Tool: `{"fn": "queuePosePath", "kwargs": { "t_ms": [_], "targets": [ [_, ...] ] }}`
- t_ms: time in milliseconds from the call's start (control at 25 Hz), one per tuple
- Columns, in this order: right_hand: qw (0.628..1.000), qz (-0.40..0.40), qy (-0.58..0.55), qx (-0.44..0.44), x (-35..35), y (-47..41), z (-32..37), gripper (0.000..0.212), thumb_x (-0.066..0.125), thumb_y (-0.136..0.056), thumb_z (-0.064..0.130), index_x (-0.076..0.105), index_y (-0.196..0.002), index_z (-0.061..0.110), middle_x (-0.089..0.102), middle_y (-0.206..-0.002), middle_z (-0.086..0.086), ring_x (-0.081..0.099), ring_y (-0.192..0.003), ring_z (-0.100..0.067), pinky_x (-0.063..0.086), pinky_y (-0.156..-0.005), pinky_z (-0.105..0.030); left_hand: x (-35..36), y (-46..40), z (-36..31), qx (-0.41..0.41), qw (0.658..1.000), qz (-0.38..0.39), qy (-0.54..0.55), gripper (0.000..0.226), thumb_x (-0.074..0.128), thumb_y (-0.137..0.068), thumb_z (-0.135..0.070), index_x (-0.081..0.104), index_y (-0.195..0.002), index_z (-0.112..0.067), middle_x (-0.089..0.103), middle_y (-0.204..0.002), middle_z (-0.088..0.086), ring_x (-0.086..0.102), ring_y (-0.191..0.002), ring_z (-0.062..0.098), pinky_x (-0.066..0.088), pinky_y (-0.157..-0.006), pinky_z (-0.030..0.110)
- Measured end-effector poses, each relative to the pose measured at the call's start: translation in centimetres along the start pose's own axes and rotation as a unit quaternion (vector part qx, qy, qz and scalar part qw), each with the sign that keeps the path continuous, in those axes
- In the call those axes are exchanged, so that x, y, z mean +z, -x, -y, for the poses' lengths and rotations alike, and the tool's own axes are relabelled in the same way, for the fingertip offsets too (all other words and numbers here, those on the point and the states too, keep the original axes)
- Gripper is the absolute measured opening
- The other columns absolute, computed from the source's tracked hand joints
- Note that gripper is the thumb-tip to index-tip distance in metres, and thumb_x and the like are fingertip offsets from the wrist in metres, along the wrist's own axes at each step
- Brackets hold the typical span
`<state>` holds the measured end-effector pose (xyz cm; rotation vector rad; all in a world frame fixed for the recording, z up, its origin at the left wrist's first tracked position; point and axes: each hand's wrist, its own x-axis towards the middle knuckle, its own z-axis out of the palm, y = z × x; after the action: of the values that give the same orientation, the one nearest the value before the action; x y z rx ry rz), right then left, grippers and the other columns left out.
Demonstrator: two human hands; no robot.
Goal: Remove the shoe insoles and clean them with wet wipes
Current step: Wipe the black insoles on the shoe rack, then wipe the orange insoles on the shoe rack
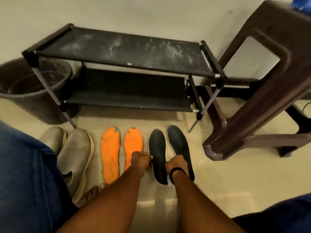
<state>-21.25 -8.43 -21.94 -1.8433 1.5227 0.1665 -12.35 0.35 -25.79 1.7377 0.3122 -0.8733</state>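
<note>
Lying lengthwise, toes toward the rack [124,52], two orange insoles [110,155] sit before it. Left hand [140,161] and right hand [176,163] each grip the adjoining black shoe [157,148].

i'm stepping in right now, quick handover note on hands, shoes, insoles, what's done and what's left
Left hand: fingers curled at the edge of the left dark shoe; its grip is not clear.
Right hand: curled on the same shoe's other side, something white beneath the wrist.
On the floor, left to right: grey shoes, two orange insoles already out, then the dark pair, including the right dark shoe.
Done: orange insoles removed.
Left: apparently the dark pair's insoles, then wiping. No wipe pack visible.
</note>
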Motion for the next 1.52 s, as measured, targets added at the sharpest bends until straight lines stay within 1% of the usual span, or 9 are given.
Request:
{"fn": "queuePosePath", "kwargs": {
  "t_ms": [120, 320, 600, 800, 920, 1160, 1320, 1440, 1520],
  "targets": [
    [1.0, -0.002, 0.002, 0.019, 0.2, -1.0, -0.5, 0.026, 0.061, -0.09, 0.018, 0.065, -0.111, 0.004, 0.068, -0.111, -0.016, 0.064, -0.101, -0.035, 0.054, -0.088, -0.04, 1.4, -0.8, 1.2, -0.005, 1.0, -0.015, -0.006, 0.012, 0.071, -0.087, -0.003, 0.07, -0.074, -0.004, 0.068, -0.077, 0.02, 0.061, -0.063, 0.028, 0.054, -0.065, 0.036],
    [0.998, -0.023, -0.022, 0.047, 0.5, -2.2, -1.0, 0.029, 0.061, -0.092, 0.015, 0.062, -0.119, 0.005, 0.065, -0.121, -0.017, 0.061, -0.111, -0.036, 0.05, -0.096, -0.041, 2.8, -4.3, 4.6, 0.003, 0.999, -0.036, -0.008, 0.014, 0.083, -0.075, -0.02, 0.077, -0.088, -0.018, 0.077, -0.093, 0.007, 0.074, -0.086, 0.029, 0.06, -0.087, 0.045],
    [0.987, -0.13, -0.094, -0.01, 0.5, -0.7, 0.0, 0.025, 0.059, -0.091, 0.021, 0.066, -0.115, 0.013, 0.07, -0.11, -0.012, 0.066, -0.1, -0.032, 0.053, -0.083, -0.036, 1.6, 0.3, 0.6, 0.107, 0.976, -0.106, -0.158, 0.02, 0.073, -0.09, -0.022, 0.075, -0.109, -0.016, 0.074, -0.106, 0.003, 0.068, -0.099, 0.025, 0.051, -0.089, 0.028],
    [0.99, -0.009, -0.088, -0.114, 3.1, 0.9, 1.6, 0.016, 0.063, -0.089, 0.017, 0.071, -0.102, 0.014, 0.071, -0.102, -0.006, 0.064, -0.093, -0.023, 0.05, -0.083, -0.029, -1.0, 1.7, -0.1, 0.141, 0.947, -0.18, -0.224, 0.022, 0.061, -0.094, -0.018, 0.074, -0.11, -0.026, 0.072, -0.113, 0.007, 0.066, -0.104, 0.031, 0.054, -0.087, 0.036],
    [0.992, 0.073, -0.038, -0.091, 5.7, 2.1, 2.4, 0.017, 0.06, -0.086, 0.016, 0.072, -0.096, 0.009, 0.071, -0.103, -0.013, 0.065, -0.096, -0.03, 0.052, -0.081, -0.033, -2.8, 1.9, 0.5, 0.104, 0.936, -0.222, -0.253, 0.031, 0.056, -0.089, -0.009, 0.072, -0.112, -0.023, 0.063, -0.124, 0.009, 0.057, -0.117, 0.034, 0.052, -0.089, 0.04],
    [0.988, 0.147, 0.029, -0.037, 7.1, 2.5, 2.8, 0.025, 0.059, -0.093, 0.022, 0.065, -0.107, 0.002, 0.066, -0.113, -0.017, 0.064, -0.104, -0.034, 0.052, -0.085, -0.038, -3.6, 1.3, 1.8, 0.001, 0.931, -0.199, -0.307, 0.027, 0.056, -0.092, -0.013, 0.064, -0.116, -0.006, 0.057, -0.128, 0.019, 0.056, -0.118, 0.04, 0.05, -0.095, 0.044],
    [0.98, 0.191, -0.049, 0.006, 6.7, 2.1, 2.2, 0.018, 0.059, -0.085, 0.015, 0.066, -0.093, 0.002, 0.068, -0.094, -0.018, 0.065, -0.082, -0.031, 0.057, -0.074, -0.04, -2.8, 1.2, 1.7, -0.014, 0.946, -0.155, -0.284, 0.025, 0.061, -0.086, -0.014, 0.063, -0.111, -0.008, 0.063, -0.119, 0.017, 0.064, -0.109, 0.038, 0.054, -0.087, 0.039],
    [0.984, 0.165, -0.071, 0.003, 5.9, 2.4, 2.3, 0.005, 0.059, -0.08, 0.008, 0.06, -0.075, 0.006, 0.058, -0.07, -0.013, 0.057, -0.066, -0.028, 0.05, -0.06, -0.034, -2.7, 1.6, 1.3, -0.018, 0.957, -0.117, -0.266, 0.019, 0.063, -0.078, -0.017, 0.063, -0.096, -0.011, 0.07, -0.103, 0.014, 0.069, -0.087, 0.033, 0.06, -0.073, 0.037],
    [0.99, 0.136, -0.032, -0.033, 4.5, 2.8, 2.8, 0.014, 0.06, -0.079, 0.003, 0.054, -0.068, 0.008, 0.053, -0.064, -0.008, 0.056, -0.062, -0.026, 0.045, -0.053, -0.025, -2.6, 2.1, 0.7, -0.009, 0.957, -0.101, -0.271, 0.019, 0.065, -0.078, -0.018, 0.063, -0.095, -0.009, 0.069, -0.099, 0.01, 0.068, -0.08, 0.03, 0.057, -0.065, 0.031]
  ]
}}
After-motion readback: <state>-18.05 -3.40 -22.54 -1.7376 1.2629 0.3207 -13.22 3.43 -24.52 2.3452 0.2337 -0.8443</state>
